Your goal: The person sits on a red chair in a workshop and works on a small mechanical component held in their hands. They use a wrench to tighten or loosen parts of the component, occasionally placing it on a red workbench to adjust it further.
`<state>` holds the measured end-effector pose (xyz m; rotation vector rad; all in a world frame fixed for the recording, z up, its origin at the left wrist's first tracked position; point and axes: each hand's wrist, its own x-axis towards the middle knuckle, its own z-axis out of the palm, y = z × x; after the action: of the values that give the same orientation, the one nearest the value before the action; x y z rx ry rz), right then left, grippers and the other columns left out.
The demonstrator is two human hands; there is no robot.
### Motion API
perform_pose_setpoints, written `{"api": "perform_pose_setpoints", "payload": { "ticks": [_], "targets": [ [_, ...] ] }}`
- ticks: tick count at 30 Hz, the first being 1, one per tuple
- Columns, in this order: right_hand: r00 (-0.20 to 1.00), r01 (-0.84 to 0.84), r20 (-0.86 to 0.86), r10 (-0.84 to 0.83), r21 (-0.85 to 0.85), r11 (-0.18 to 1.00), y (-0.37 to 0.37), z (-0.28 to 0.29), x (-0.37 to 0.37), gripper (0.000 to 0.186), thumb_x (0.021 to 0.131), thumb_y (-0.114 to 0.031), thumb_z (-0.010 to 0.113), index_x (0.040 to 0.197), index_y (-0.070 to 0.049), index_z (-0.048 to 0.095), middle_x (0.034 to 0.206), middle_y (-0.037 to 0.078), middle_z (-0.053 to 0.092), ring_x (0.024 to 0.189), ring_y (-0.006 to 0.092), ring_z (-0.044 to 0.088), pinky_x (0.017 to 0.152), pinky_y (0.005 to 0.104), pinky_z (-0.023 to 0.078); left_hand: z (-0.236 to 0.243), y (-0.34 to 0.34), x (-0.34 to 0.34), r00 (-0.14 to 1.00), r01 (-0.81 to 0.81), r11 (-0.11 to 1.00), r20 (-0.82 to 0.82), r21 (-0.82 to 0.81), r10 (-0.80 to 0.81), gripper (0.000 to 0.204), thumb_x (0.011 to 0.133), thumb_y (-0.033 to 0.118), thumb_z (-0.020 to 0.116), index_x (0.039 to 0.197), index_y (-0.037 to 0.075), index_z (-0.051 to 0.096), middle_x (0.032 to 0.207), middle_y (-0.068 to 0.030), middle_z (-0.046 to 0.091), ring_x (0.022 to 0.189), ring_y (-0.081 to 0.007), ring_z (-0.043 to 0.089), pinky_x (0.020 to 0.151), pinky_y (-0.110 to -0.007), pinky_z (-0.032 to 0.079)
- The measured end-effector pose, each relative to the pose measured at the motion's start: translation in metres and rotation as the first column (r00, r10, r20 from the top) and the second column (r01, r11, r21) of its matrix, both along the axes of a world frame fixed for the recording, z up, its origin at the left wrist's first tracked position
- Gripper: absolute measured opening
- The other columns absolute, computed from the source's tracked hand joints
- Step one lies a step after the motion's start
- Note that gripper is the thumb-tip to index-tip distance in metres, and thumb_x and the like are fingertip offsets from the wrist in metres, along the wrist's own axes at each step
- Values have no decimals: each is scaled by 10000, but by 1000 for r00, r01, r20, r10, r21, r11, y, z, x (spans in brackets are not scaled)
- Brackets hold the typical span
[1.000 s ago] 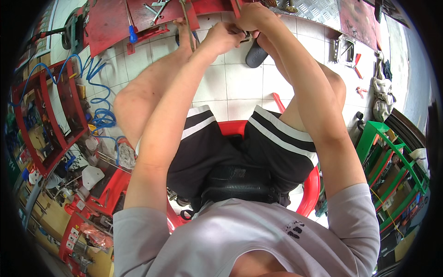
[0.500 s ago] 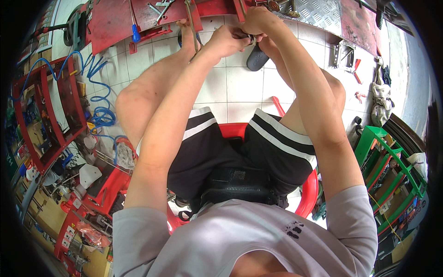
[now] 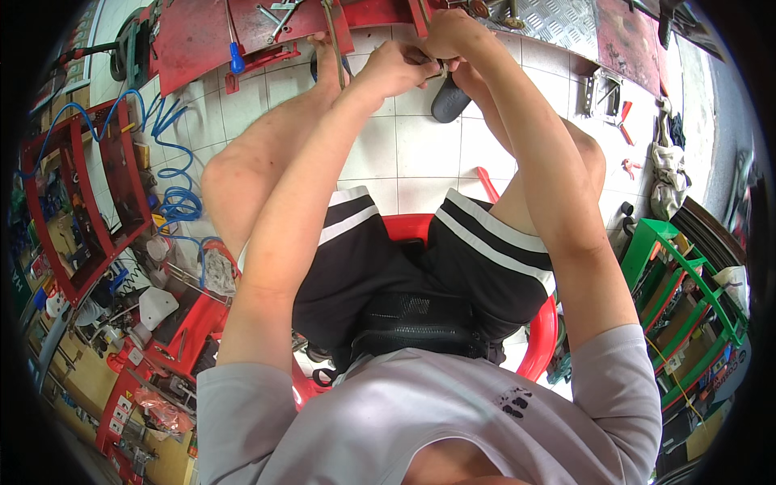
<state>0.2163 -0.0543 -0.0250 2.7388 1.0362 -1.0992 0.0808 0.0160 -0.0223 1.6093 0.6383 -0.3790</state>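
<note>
left hand: fingers curled closed on the small dark part, wrist coming in from the lower left; this looks like the steadying hold

right hand: arched over the far right side of the small dark part, its lower fingertips at or just beside it; most fingers are hidden, so I cannot tell whether they pinch it

small dark part, place: between the two hands, above the floor and near the edge of the red bench

small dark part, direction: a short bit shows just right of the left fingertips; the rest is covered, so its long axis and which way it points cannot be read

reach: both arms stretch forward between and above the knees, probably so that the hands meet at the small dark part from opposite sides

screwdriver: blue handle toward the person, shaft running away, tip out of view; the handle sits at the bench edge, perhaps for easy reach

spanners: lying askew on the bench, left of the hands, apparently set aside within reach

dark grey slipper: on the pale tiled floor below the hands, rounded end toward the person

red stool: under the person, seemingly there to bring the hands to bench level
</note>
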Motion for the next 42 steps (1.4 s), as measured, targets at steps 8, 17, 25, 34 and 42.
{"api": "perform_pose_setpoints", "payload": {
  "ticks": [8,17,25,34,42],
  "targets": [
    [988,-155,7,157,-116,981,8,9,-3,232,759,-180,600,882,-50,747,899,148,724,899,235,712,766,373,573,-15,-1,-4,991,-84,995,95,-48,89,215,878,161,681,1013,-4,700,907,-61,714,705,-130,662,688,-280,520],
    [996,-62,-71,54,-125,990,6,22,-4,244,755,-182,607,911,-64,751,924,137,726,930,251,704,797,377,571,-10,1,-2,999,10,999,32,-41,-9,276,941,177,609,1126,-23,652,1008,-50,666,836,-122,611,782,-277,515],
    [980,-195,18,199,-133,972,10,12,-4,258,747,-180,607,935,-81,753,968,137,720,959,250,698,813,373,568,-16,1,-3,993,-112,989,29,-102,115,264,891,174,666,1076,-14,670,945,-62,690,768,-131,651,748,-284,511],
    [992,-125,13,128,-139,982,9,18,-5,263,742,-169,622,951,-76,751,990,146,718,982,256,694,819,387,566,-11,0,-5,995,-73,994,58,-83,78,258,882,172,670,1041,-31,684,925,-66,698,734,-132,650,735,-289,507],
    [999,45,-17,-47,-135,990,6,40,-10,280,751,-180,636,990,-83,745,1030,145,714,1005,259,688,827,406,565,-11,0,-3,995,-91,990,38,-107,95,229,887,149,663,1022,-35,684,925,-66,694,743,-134,648,731,-293,512]
  ]
}}
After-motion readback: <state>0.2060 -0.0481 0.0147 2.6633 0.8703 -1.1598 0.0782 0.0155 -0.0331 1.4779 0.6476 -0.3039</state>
